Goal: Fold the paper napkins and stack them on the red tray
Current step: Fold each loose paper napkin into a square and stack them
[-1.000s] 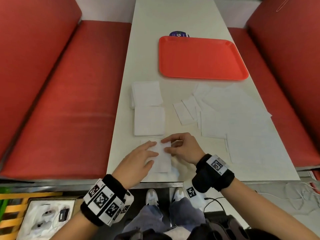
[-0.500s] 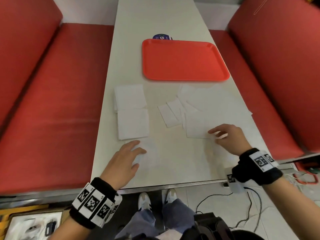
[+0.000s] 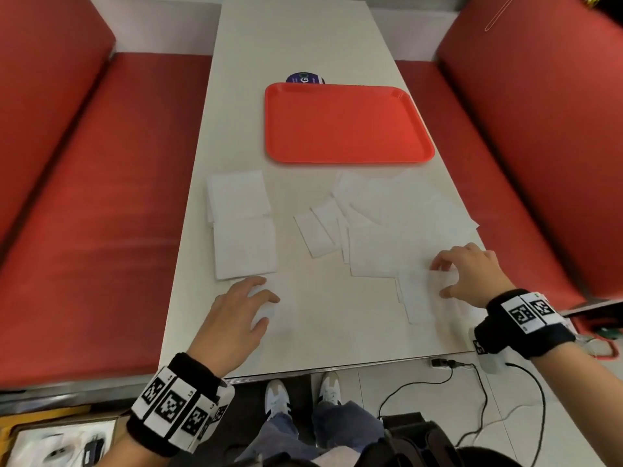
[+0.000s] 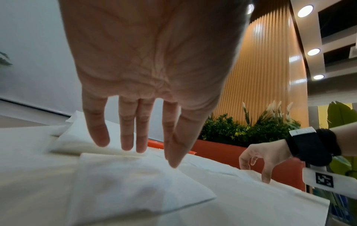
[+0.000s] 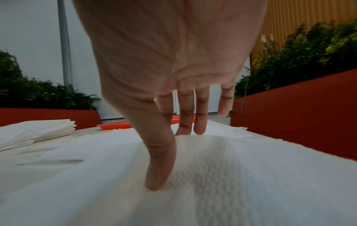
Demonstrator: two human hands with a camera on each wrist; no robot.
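The red tray lies bare at the middle of the table. My left hand rests flat, fingers straight, on a small folded napkin near the table's front left. My right hand is at the front right, thumb and fingertips set down on a loose unfolded napkin; the paper humps up between them. More unfolded napkins overlap behind it, below the tray. Two stacks of folded napkins sit at the left edge.
Small folded napkin pieces lie in the table's middle. A dark round sticker shows behind the tray. Red bench seats flank the white table. Cables hang off the front right corner.
My right hand left the folded napkin and swung right onto the loose napkin pile. The left hand stayed on the folded napkin. The head view shifted right.
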